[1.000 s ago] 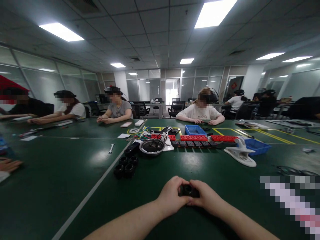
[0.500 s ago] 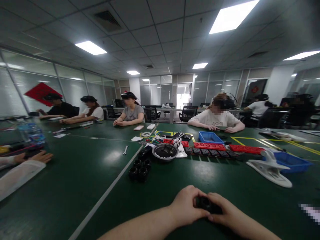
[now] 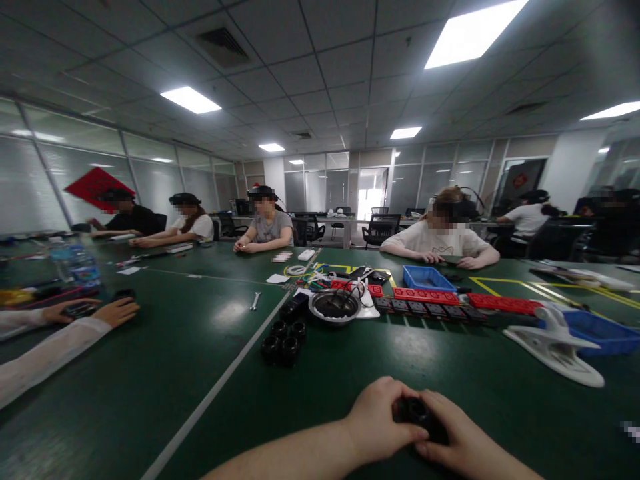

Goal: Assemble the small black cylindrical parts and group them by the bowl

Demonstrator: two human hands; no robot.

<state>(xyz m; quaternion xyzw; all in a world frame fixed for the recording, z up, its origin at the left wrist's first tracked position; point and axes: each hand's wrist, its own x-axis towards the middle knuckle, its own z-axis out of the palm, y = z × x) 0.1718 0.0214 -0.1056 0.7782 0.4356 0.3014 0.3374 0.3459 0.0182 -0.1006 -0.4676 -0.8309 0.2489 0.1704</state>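
Observation:
A small black object (image 3: 416, 409) with a round opening on top is held low in the head view, over the green table (image 3: 200, 373). From its left side my left hand (image 3: 383, 417) grips it with thumb and fingers. Round its right side my right hand (image 3: 447, 427) is closed, hiding part of it. The fingertips of both hands nearly meet at its front. Several black round pieces (image 3: 284, 343) stand grouped on the table to the upper left of my hands.
Beyond the black pieces are a metal bowl (image 3: 334, 307), red strips (image 3: 425, 295) and a blue tray (image 3: 429, 279). A white clamp-like piece (image 3: 555, 347) lies right, a wrench (image 3: 255, 301) left. At far left another person's hands (image 3: 117, 312) hold dark objects.
The view has shifted slightly. My hands keep hold of the black object, its round opening now showing a little more. The other person's hand at left has moved onto a dark object.

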